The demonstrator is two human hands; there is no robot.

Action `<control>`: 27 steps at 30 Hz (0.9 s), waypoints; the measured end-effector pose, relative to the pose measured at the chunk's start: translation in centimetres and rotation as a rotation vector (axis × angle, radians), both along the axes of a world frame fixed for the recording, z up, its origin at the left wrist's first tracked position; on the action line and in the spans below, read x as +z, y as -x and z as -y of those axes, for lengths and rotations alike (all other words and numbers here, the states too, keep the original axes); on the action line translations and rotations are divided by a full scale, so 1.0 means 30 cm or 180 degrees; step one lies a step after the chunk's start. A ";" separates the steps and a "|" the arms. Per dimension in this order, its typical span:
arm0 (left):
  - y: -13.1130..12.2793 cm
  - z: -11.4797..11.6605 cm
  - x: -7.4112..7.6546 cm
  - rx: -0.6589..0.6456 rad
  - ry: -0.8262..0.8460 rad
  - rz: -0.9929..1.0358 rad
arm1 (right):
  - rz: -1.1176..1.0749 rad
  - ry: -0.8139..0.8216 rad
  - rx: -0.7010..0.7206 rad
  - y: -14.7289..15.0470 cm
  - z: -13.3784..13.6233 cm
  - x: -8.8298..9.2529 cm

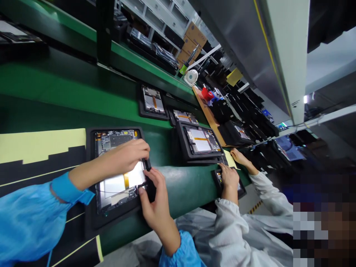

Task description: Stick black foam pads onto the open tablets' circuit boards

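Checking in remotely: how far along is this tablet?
Done: the tablet has its back off, showing a taped silver battery. In hand: left hand and right hand are on it, in a black tray. Remaining: more open tablets on the green belt.

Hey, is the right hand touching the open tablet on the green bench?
Touching. The head view shows the right hand with its fingers resting on the near edge of the open tablet.

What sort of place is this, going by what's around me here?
Probably an electronics assembly line in a factory: opened tablets sit in black trays along a green conveyor belt, with a co-worker in a white smock alongside.
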State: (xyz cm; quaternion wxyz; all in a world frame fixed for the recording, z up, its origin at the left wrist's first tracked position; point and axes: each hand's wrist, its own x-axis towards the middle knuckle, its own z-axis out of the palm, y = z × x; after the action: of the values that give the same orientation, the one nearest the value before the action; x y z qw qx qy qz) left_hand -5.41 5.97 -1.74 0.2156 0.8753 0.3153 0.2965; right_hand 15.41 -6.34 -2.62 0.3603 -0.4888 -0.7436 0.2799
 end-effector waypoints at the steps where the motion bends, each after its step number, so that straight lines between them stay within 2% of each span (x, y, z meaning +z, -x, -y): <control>1: -0.009 0.017 0.005 -0.0105 0.0057 0.0006 | -0.0084 0.0077 -0.0010 0.000 -0.001 0.002; 6: -0.023 0.042 0.006 -0.0399 0.0508 0.0016 | -0.0320 0.0236 -0.0034 0.000 -0.005 0.002; 14: -0.021 -0.036 0.018 -0.0789 0.0676 -0.0275 | -0.0405 0.0171 -0.0006 -0.002 -0.009 0.004; 21: -0.034 -0.028 0.014 -0.0671 0.0478 -0.0313 | -0.0502 0.0030 -0.0484 0.021 -0.027 0.001; 27: -0.032 -0.015 0.010 -0.0610 0.0345 -0.0237 | -0.0552 0.0076 -0.0649 0.036 -0.045 0.007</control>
State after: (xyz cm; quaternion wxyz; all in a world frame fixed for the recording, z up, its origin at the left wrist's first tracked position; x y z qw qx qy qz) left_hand -4.47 6.42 -1.44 0.2781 0.8989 0.2535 0.2244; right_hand 14.31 -5.00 -2.42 0.4439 -0.5402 -0.6527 0.2919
